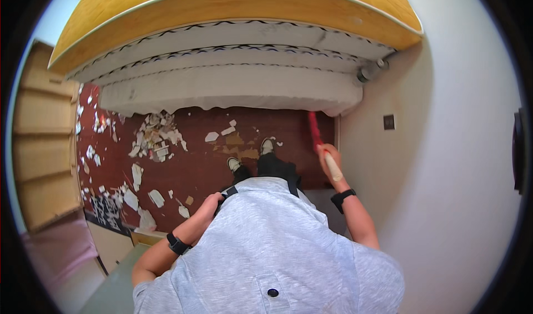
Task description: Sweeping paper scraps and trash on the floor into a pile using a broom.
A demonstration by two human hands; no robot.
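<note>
My right hand is closed around a red stick with a pale grip end, held close to the right wall. Its far end reaches the bed's lower edge, and whatever lies beyond that is hidden. At my left hip rests my left hand, partly tucked against dark cloth at my waist; its fingers are mostly hidden. Ahead of me a whitish sheet with dark zigzag lines hangs over the lower bed. A heap of torn paper and litter lies on the dark red floor.
An upper bunk with a yellow wooden side board juts out overhead. Wooden shelving stands at the left. Loose scraps are scattered over the left floor. A clear bottle sits at the bed's right end, near a dark wall socket.
</note>
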